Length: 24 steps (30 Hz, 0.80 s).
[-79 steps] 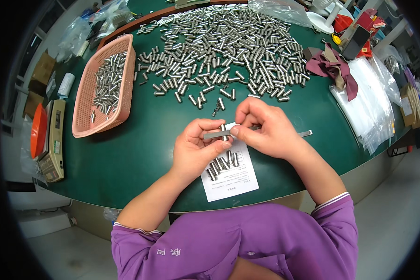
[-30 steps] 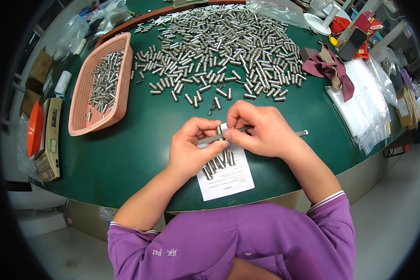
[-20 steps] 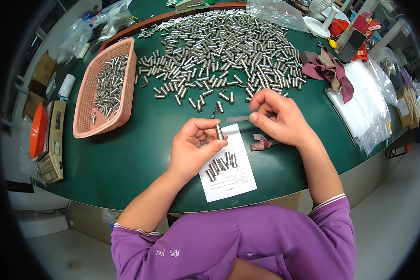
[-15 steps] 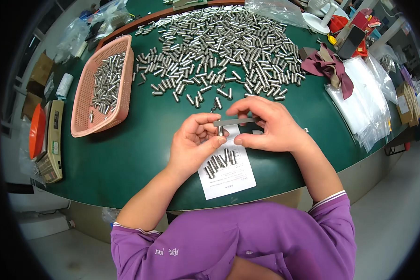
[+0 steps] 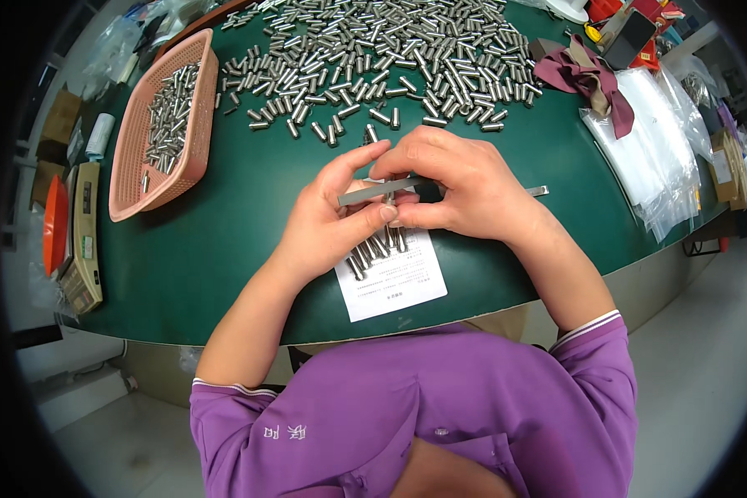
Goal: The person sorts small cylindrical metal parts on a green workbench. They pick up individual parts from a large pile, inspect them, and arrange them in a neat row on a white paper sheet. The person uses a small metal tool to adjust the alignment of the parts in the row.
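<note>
Pin (image 5: 389,200) is between the two hands, above the sheet (image 5: 398,292), and only a small part of it shows. The left hand (image 5: 322,207) is half closed, with its index finger raised and its thumb pressed on the pin, which it holds. The right hand (image 5: 465,178) is curled; it grips the grey strip (image 5: 372,192), which lies across the pin, and its thumb meets the left thumb. Below the hands, some more pins (image 5: 367,256) lie side by side on the sheet. In front, a wide pile (image 5: 390,62) of metal pins covers the green table (image 5: 191,266). At left stands the pink basket (image 5: 201,137), partly filled with pins; a cloth (image 5: 585,79) lies at right.
</note>
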### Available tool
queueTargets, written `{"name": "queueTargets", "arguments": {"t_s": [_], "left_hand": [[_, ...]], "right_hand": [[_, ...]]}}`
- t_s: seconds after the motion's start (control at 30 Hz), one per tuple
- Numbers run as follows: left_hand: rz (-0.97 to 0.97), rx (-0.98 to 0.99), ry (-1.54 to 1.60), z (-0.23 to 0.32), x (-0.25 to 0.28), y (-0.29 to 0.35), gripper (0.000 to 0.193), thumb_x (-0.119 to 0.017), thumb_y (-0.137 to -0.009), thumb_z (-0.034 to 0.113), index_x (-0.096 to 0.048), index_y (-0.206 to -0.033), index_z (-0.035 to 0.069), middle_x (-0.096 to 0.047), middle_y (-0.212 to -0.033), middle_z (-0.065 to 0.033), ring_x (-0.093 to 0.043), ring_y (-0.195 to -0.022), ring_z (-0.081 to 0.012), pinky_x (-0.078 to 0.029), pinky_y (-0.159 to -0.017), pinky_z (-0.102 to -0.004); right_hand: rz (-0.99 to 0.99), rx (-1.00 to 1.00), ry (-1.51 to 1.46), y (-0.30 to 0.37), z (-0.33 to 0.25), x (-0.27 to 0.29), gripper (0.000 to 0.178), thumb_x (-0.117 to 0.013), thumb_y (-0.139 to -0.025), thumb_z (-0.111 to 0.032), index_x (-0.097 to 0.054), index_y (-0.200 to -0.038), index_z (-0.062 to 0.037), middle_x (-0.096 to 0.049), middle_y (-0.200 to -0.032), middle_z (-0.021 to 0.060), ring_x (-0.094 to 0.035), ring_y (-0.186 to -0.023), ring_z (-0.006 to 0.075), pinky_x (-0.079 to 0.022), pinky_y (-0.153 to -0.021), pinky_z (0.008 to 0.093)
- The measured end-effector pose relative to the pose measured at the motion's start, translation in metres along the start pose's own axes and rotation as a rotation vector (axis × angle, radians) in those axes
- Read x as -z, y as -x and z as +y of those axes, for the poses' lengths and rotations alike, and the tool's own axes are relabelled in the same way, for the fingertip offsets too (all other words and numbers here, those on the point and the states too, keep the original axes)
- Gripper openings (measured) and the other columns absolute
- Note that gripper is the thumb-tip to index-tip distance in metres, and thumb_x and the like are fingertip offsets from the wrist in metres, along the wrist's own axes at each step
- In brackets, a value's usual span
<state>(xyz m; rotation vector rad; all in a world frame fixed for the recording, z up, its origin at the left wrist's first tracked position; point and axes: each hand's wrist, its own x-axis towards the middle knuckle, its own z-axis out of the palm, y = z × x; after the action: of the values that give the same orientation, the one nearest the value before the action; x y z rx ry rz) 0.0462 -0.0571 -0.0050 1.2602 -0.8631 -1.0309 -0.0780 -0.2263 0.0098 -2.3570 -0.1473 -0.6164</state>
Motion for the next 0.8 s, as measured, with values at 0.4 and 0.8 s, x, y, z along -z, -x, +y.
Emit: {"name": "queueTargets", "arguments": {"t_s": [0.4, 0.8], "left_hand": [[0.215, -0.031, -0.352, 0.006, 0.000, 0.016, 0.055, -0.073, -0.084, 0.013, -0.052, -0.134, 0.006, -0.061, -0.126, -0.0126, -0.062, -0.109, -0.0224, -0.049, -0.093, -0.0350], [0.302, -0.205, -1.111, -0.025, -0.025, 0.051, 0.059, -0.077, -0.069, 0.013, -0.052, -0.122, 0.006, -0.043, -0.142, -0.0176, -0.034, -0.137, -0.0393, -0.031, -0.111, -0.0478]], "right_hand": [[-0.074, -0.027, 0.033, 0.007, 0.007, 0.011, 0.029, -0.070, -0.072, -0.017, -0.068, -0.099, -0.0083, -0.064, -0.089, 0.0053, -0.064, -0.080, 0.0227, -0.052, -0.068, 0.0334], [-0.444, -0.195, 0.125, 0.013, -0.003, 0.022, 0.036, -0.069, -0.071, -0.018, -0.071, -0.105, -0.0084, -0.066, -0.100, 0.0096, -0.066, -0.092, 0.0284, -0.052, -0.082, 0.0395]]}}
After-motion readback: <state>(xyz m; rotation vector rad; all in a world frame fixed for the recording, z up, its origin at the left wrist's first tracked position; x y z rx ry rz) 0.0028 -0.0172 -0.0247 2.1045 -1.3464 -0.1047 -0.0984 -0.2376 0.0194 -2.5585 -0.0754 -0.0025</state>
